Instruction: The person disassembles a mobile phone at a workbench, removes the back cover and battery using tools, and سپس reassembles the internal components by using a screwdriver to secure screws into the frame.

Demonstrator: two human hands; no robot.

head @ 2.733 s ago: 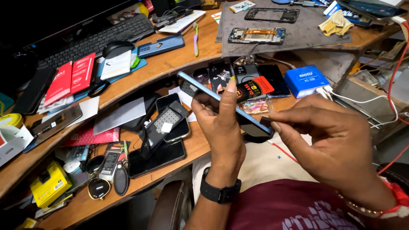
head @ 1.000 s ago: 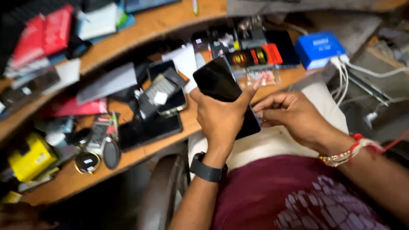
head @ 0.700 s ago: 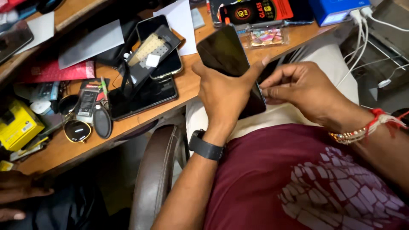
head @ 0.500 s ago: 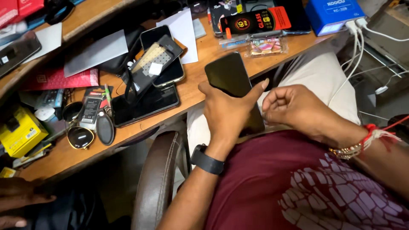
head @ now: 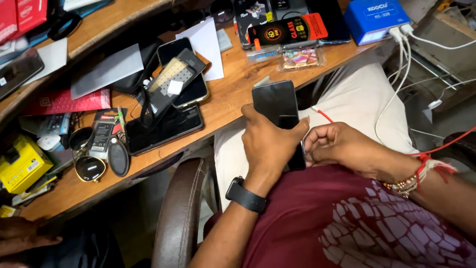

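Observation:
My left hand (head: 270, 144) grips a black smartphone (head: 276, 104), screen up and dark, held over my lap just in front of the wooden desk edge (head: 225, 111). My right hand (head: 342, 149) is curled at the phone's lower right edge, fingertips touching its side; whether it pinches a small tool is hidden. A black watch sits on my left wrist (head: 245, 194). Red and beaded threads circle my right wrist (head: 419, 171).
On the desk lie several phones (head: 163, 126), a stack of screens (head: 171, 84), white papers (head: 206, 47), sunglasses (head: 89, 166), a yellow box (head: 20, 164), packaged screen protectors (head: 287, 32) and a blue box (head: 374, 20) with white cables. A brown chair armrest (head: 181, 213) stands left. Another person's hand (head: 22, 238) shows bottom left.
The phone came down from above the desk to my lap, turned screen-up. My view tilted downward. My right hand closed in against the phone's lower edge.

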